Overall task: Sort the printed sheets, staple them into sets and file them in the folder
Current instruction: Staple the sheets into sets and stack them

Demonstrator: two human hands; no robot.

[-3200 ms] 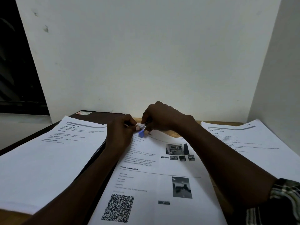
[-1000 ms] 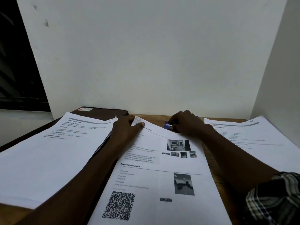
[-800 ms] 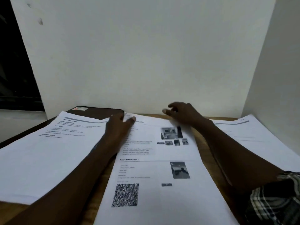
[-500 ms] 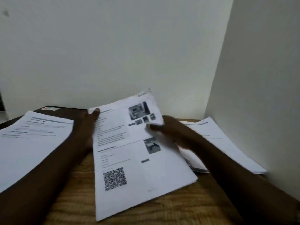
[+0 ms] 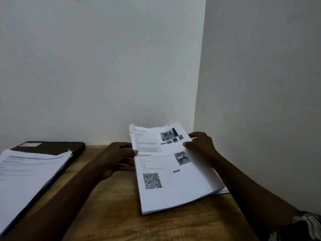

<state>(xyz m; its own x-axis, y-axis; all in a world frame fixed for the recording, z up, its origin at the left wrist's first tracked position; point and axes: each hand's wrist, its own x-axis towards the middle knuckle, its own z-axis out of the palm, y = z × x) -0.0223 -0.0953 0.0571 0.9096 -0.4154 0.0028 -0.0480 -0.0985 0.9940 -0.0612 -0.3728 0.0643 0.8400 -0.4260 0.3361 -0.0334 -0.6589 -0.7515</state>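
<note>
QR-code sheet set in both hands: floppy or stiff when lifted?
Probably floppy: the QR sheet set bends upward across its middle between the left hand and right hand. Likely light: edge pinches alone hold its far end up. Layered near edge suggests sheets could fan apart.

— What sort of room is my feed showing?
— I'd call it an office corner: a wooden desk (image 5: 112,214) pushed against bare white walls (image 5: 104,66), with printed sheets (image 5: 26,171) stacked on a dark folder (image 5: 52,147).
</note>
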